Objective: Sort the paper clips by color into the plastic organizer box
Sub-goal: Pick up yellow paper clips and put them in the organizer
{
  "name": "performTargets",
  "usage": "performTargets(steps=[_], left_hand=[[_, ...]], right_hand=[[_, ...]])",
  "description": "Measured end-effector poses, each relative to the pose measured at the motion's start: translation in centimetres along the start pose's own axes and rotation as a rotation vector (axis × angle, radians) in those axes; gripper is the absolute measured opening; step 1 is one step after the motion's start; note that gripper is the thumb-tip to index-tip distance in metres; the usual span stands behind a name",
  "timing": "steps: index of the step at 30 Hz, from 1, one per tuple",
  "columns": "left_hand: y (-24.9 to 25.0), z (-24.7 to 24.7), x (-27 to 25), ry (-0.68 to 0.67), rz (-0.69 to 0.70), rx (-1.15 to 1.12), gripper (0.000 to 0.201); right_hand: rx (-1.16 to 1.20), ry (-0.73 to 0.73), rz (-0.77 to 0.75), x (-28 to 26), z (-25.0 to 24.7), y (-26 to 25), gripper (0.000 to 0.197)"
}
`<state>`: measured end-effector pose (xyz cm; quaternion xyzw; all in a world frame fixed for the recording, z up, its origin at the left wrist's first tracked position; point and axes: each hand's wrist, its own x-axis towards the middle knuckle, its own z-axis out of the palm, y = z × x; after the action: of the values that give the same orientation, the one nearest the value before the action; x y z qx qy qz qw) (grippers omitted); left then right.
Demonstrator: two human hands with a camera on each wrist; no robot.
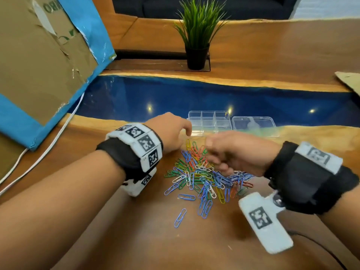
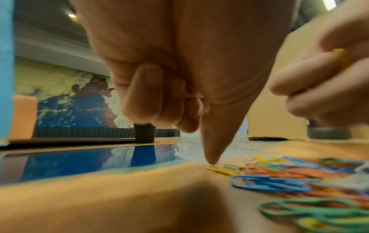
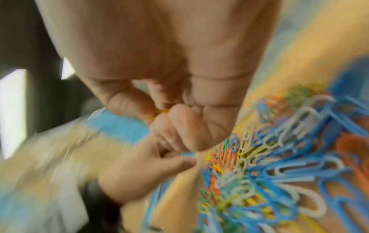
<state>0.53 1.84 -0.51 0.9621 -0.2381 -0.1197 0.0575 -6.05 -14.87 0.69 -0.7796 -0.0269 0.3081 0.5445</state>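
A pile of mixed-colour paper clips (image 1: 202,172) lies on the wooden table between my hands. Behind it stands the clear organizer box (image 1: 210,121), its compartments showing no clips, with its lid (image 1: 255,125) folded open to the right. My left hand (image 1: 186,133) is at the pile's far left edge. Its index fingertip (image 2: 211,159) points straight down onto the end of a yellow clip (image 2: 221,169), and its other fingers are curled. My right hand (image 1: 214,151), blurred, hovers over the pile. Its curled fingers pinch a yellow clip (image 3: 159,113), whose tip sticks out (image 2: 339,52).
A potted plant (image 1: 196,45) stands at the back centre. A cardboard sheet with a blue border (image 1: 39,65) leans at the left, and a white cable (image 1: 48,151) runs below it. Another cardboard piece (image 1: 348,80) lies at the far right. A few blue clips (image 1: 180,217) lie near me.
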Motion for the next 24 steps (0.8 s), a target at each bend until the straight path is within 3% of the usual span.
performTargets(steps=[2,5,7,10,12,15,20,22,24], left_hand=[[0.7,-0.4,0.8,-0.062,0.043,0.109,0.034],[1.0,-0.5,1.4,-0.083,0.078,0.196,0.028],[1.1,-0.5,1.6,-0.074,0.095,0.208,0.02],[1.0,-0.5,1.6,-0.079,0.098,0.245,0.014],[0.8,-0.2,1.4,-0.079,0.094,0.227,0.01],[0.5,0.4,1.1,-0.069,0.081,0.167,0.011],[0.5,0.0,0.8,-0.086,0.063,0.027,0.024],[0.8,-0.6,1.0,-0.131,-0.009,-0.214,0.025],[1.3,-1.1,1.0,-0.222,-0.123,-0.622,0.024]], right_hand=[[0.442,0.041,0.053,-0.4,-1.8,0.4,0.027],[0.487,0.139,0.07,-0.1,-3.4,1.0,0.023],[0.174,0.226,0.071,0.5,-3.8,1.3,0.02],[-0.691,0.334,-0.001,1.6,-3.3,1.1,0.013],[-1.004,0.331,-0.057,2.1,-2.6,0.6,0.016],[-1.153,0.31,-0.101,2.9,-1.8,0.5,0.021],[-1.324,0.221,-0.033,3.5,-1.2,0.1,0.019],[-1.357,0.18,-0.022,3.6,-1.2,0.1,0.022],[-1.377,0.154,-0.004,3.6,-1.3,0.0,0.026]])
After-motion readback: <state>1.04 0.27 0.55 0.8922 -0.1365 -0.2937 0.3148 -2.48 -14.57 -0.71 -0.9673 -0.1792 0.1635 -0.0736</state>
